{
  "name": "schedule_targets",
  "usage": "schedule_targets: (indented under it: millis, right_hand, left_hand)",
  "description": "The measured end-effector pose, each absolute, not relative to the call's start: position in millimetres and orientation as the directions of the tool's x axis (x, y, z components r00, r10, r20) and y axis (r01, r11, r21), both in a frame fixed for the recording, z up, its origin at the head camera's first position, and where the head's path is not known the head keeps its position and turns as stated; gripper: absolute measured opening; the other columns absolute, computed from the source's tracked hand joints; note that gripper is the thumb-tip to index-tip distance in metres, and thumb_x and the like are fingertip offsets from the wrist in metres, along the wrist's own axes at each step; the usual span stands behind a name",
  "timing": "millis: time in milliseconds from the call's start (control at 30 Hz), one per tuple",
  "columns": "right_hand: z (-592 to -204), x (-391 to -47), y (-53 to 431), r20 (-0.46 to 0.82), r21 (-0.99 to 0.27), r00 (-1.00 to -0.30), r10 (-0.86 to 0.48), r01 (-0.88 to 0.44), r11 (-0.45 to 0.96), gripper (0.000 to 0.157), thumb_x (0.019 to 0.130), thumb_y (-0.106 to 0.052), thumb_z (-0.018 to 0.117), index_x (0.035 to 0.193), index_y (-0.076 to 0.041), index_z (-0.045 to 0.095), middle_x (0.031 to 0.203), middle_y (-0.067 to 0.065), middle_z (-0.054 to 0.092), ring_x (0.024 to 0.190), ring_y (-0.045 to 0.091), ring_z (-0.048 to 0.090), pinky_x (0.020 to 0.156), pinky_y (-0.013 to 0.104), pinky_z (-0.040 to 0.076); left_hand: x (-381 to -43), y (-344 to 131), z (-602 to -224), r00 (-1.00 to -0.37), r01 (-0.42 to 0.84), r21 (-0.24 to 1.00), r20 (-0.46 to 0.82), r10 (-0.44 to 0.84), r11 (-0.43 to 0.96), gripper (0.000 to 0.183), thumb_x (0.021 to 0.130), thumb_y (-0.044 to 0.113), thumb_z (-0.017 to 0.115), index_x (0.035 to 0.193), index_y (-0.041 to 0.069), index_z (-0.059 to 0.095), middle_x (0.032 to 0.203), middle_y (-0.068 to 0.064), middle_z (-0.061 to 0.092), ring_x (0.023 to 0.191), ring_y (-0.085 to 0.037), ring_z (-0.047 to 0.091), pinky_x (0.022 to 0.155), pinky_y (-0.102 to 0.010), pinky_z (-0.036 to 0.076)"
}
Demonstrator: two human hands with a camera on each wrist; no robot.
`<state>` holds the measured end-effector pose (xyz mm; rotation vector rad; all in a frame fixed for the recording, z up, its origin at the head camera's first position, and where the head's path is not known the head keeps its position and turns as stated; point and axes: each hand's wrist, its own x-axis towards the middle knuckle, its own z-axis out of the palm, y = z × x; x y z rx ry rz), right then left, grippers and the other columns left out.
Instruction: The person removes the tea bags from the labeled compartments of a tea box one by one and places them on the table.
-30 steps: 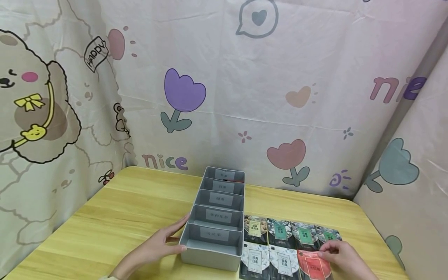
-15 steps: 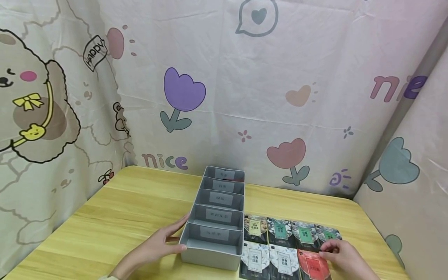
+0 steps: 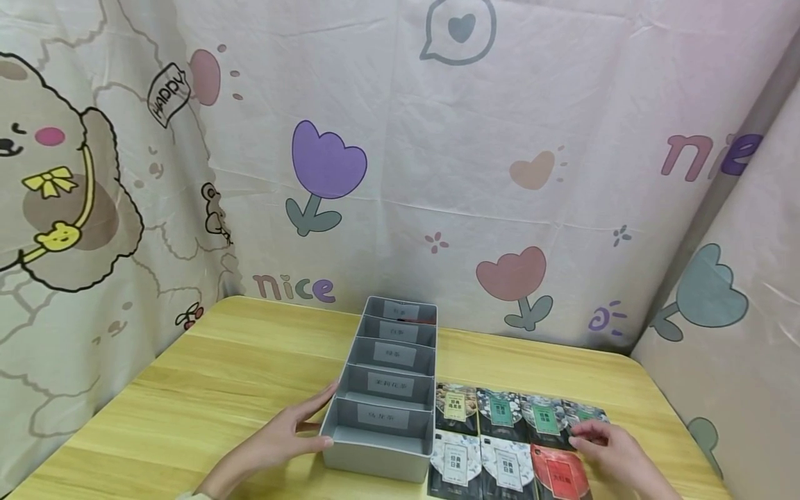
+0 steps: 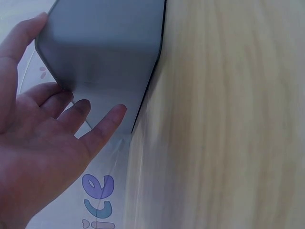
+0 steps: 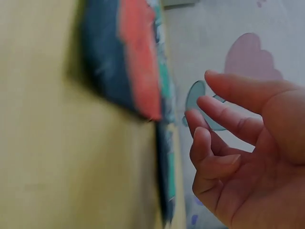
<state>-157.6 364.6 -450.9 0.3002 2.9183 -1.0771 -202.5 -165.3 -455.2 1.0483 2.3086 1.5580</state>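
A long grey divider box [image 3: 379, 464] with labelled compartments stands on the table. My left hand [image 3: 290, 434] rests at its near left corner, thumb by the front wall and fingers along the side. In the left wrist view those fingers [image 4: 107, 125] are spread, lightly bent. To the box's right lie tea packets in two rows. My right hand [image 3: 612, 451], empty and loosely bent, is just above the red tea packet [image 3: 560, 474] and partly covers the rightmost green-labelled packet [image 3: 585, 410]. The right wrist view shows a gap between the hand [image 5: 248, 152] and the red packet [image 5: 140, 57].
Two white tea packets [image 3: 508, 467] lie left of the red one; a yellow-labelled packet [image 3: 457, 407] and green-labelled ones [image 3: 544, 419] lie behind. Something red [image 3: 425, 321] shows in the box's farthest compartment. A printed curtain [image 3: 400, 173] hangs behind the wooden table [image 3: 250, 347].
My right hand has let go of the red packet's upper edge and lifted slightly away from it. The red packet now lies flat, and my left hand has kept its place on the box.
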Motion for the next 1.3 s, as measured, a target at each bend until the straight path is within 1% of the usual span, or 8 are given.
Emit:
schedule_targets:
  millis: [133, 300, 400, 600, 767, 900, 1033, 1300]
  right_hand:
    - [-441.6, -157.6, 357.6, -0.072, -0.653, -0.988, 0.135, 0.15, 0.743, 0.025, 0.089, -0.017, 0.07, 0.104, 0.003, 0.07, 0.098, 0.009, 0.067, 0.084, 0.019, 0.057, 0.07, 0.03, 0.051]
    - [-429.7, -154.0, 347.3, -0.082, -0.691, -0.997, -0.001, 0.056, 0.721, 0.03, 0.092, -0.019, 0.066, 0.112, 0.004, 0.068, 0.108, 0.014, 0.066, 0.093, 0.022, 0.06, 0.072, 0.027, 0.052]
    - [-421.1, -153.6, 341.6, -0.065, -0.72, -0.99, -0.127, -0.042, 0.692, 0.033, 0.094, -0.02, 0.063, 0.116, 0.005, 0.065, 0.111, 0.016, 0.065, 0.093, 0.023, 0.059, 0.071, 0.026, 0.052]
    - [-396.9, -177.6, 321.4, -0.001, -0.667, -0.957, -0.29, -0.215, 0.713, 0.027, 0.093, -0.02, 0.064, 0.11, 0.001, 0.069, 0.101, 0.011, 0.066, 0.078, 0.014, 0.053, 0.059, 0.026, 0.047]
    - [-381.5, -208.7, 301.0, 0.074, -0.6, -0.928, -0.366, -0.334, 0.727, 0.023, 0.094, -0.019, 0.064, 0.109, -0.002, 0.07, 0.101, 0.007, 0.068, 0.085, 0.016, 0.057, 0.066, 0.028, 0.05]
    - [-377.4, -235.8, 285.2, 0.149, -0.544, -0.915, -0.375, -0.392, 0.742, 0.021, 0.094, -0.014, 0.063, 0.11, -0.003, 0.07, 0.103, 0.007, 0.069, 0.088, 0.018, 0.059, 0.071, 0.032, 0.052]
    - [-375.2, -259.9, 269.7, 0.202, -0.528, -0.908, -0.367, -0.416, 0.74, 0.021, 0.093, -0.007, 0.062, 0.111, -0.002, 0.07, 0.106, 0.011, 0.069, 0.087, 0.021, 0.06, 0.069, 0.034, 0.053]
    - [-381.6, -288.7, 234.8, 0.207, -0.598, -0.934, -0.291, -0.356, 0.718, 0.024, 0.094, -0.011, 0.062, 0.115, -0.004, 0.07, 0.113, 0.012, 0.068, 0.092, 0.023, 0.06, 0.074, 0.038, 0.053]
  left_hand:
    - [-201.4, -166.7, -455.5, -0.751, 0.445, 0.866, 0.221, 0.622, 0.23, 0.076, 0.092, 0.013, 0.066, 0.153, 0.003, 0.022, 0.153, -0.029, 0.016, 0.128, -0.001, 0.033, 0.098, -0.032, 0.046]
    - [-200.6, -166.8, -451.4, -0.772, 0.408, 0.868, 0.163, 0.615, 0.282, 0.077, 0.093, 0.017, 0.066, 0.154, 0.007, 0.021, 0.155, -0.026, 0.016, 0.13, -0.033, 0.039, 0.099, -0.035, 0.045]
    - [-201.6, -164.7, -448.3, -0.767, 0.414, 0.863, 0.159, 0.621, 0.29, 0.077, 0.092, 0.018, 0.066, 0.154, 0.008, 0.021, 0.154, -0.027, 0.017, 0.126, -0.044, 0.042, 0.098, -0.036, 0.046]
    - [-202.2, -164.2, -447.4, -0.766, 0.429, 0.859, 0.182, 0.616, 0.28, 0.077, 0.091, 0.016, 0.068, 0.153, 0.006, 0.023, 0.154, -0.027, 0.018, 0.129, -0.047, 0.036, 0.098, -0.037, 0.046]
    - [-200.7, -164.8, -449.9, -0.768, 0.436, 0.855, 0.191, 0.612, 0.28, 0.077, 0.091, 0.017, 0.068, 0.153, 0.004, 0.024, 0.154, -0.027, 0.019, 0.13, -0.047, 0.034, 0.098, -0.037, 0.046]
    - [-201.1, -164.7, -450.0, -0.768, 0.436, 0.855, 0.19, 0.612, 0.282, 0.075, 0.091, 0.017, 0.067, 0.152, 0.004, 0.025, 0.154, -0.025, 0.019, 0.132, -0.04, 0.031, 0.099, -0.035, 0.045]
    - [-200.8, -165.1, -449.3, -0.769, 0.435, 0.853, 0.186, 0.612, 0.288, 0.075, 0.092, 0.017, 0.067, 0.152, 0.004, 0.025, 0.154, -0.025, 0.019, 0.132, -0.036, 0.031, 0.099, -0.036, 0.045]
    - [-199.5, -165.1, -448.7, -0.769, 0.435, 0.855, 0.188, 0.611, 0.284, 0.076, 0.091, 0.017, 0.068, 0.152, 0.004, 0.024, 0.154, -0.026, 0.02, 0.13, -0.046, 0.032, 0.098, -0.037, 0.046]
